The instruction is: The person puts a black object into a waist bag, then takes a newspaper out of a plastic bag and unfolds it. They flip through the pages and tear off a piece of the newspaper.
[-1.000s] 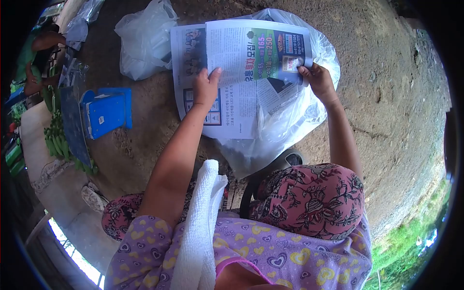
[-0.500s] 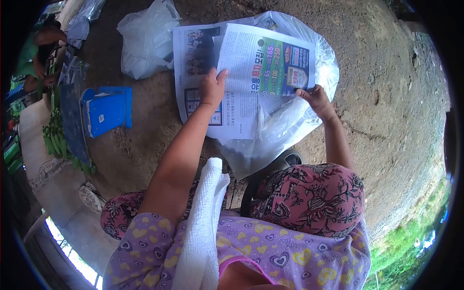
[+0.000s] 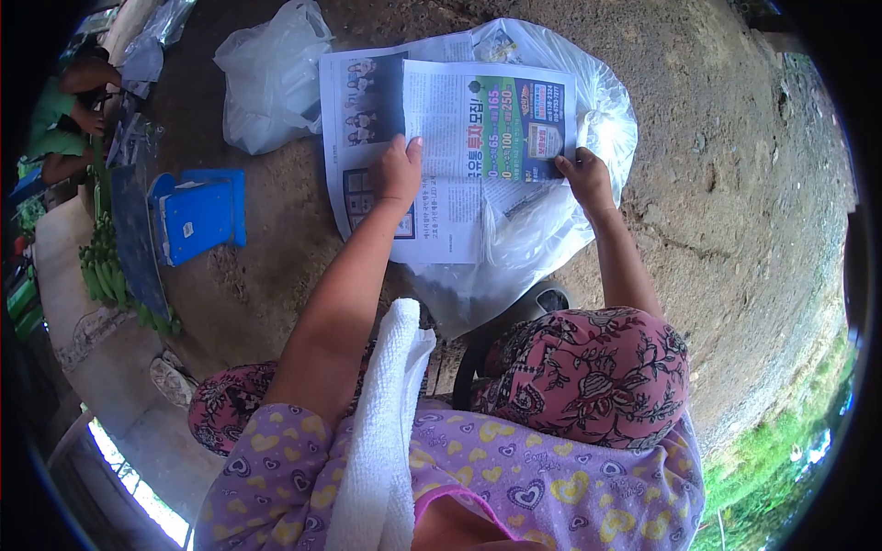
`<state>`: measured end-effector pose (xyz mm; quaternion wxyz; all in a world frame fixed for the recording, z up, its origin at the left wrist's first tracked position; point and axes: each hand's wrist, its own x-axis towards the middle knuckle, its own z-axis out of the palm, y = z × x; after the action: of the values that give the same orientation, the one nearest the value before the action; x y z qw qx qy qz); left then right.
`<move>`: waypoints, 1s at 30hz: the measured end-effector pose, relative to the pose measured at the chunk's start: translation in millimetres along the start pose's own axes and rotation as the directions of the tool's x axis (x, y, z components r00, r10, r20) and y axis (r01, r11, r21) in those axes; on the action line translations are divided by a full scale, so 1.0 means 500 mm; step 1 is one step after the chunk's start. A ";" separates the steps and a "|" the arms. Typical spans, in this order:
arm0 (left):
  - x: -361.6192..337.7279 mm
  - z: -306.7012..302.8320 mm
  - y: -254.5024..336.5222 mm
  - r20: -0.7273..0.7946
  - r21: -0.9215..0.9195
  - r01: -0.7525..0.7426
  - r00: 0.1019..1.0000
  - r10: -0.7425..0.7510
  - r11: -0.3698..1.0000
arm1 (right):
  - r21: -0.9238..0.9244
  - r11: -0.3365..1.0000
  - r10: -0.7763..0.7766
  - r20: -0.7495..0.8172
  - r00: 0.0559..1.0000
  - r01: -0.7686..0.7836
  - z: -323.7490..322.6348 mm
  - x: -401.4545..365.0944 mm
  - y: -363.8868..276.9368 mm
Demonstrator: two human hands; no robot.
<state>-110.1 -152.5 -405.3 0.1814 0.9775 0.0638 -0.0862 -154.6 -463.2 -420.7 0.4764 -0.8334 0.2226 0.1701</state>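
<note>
Head camera is looking down at bare dirt ground (image 3: 735, 138) outdoors. The left hand (image 3: 397, 170) and right hand (image 3: 581, 179) are gripping a newspaper (image 3: 459, 119) lying over a clear plastic bag (image 3: 542, 243). A white bag (image 3: 271, 83) and blue box (image 3: 197, 216) are sitting to its left; a towel (image 3: 381, 432) is hanging nearest the camera.

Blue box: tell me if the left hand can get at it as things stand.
Probably yes: only bare ground lies between the blue box and the left hand, though that hand is busy on the newspaper.
</note>
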 end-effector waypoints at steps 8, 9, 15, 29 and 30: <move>0.005 0.011 -0.007 -0.015 0.035 -0.045 0.999 0.045 0.998 | -0.203 0.979 -0.056 -0.231 0.971 0.008 0.019 -0.030 -0.016; 0.006 0.010 -0.008 -0.019 0.040 -0.053 0.998 0.054 0.998 | -0.218 0.976 -0.065 -0.234 0.970 0.013 0.020 -0.032 -0.020; 0.009 0.004 0.001 -0.018 0.079 -0.059 0.998 0.060 0.995 | -0.303 0.953 -0.093 -0.234 0.968 0.019 0.021 -0.024 -0.030; 0.011 -0.009 -0.002 -0.021 -0.029 0.026 0.999 -0.027 0.999 | -0.359 0.933 -0.145 -0.311 0.939 0.025 0.038 -0.027 -0.025; 0.014 -0.013 -0.001 -0.002 -0.035 0.048 0.999 -0.048 0.998 | -0.360 0.932 -0.151 -0.309 0.939 0.031 0.035 -0.028 -0.028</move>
<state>-102.3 -148.8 -400.7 0.1961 0.9725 0.0891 -0.0883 -160.3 -438.5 -412.1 0.2838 -0.9308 0.2264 0.0417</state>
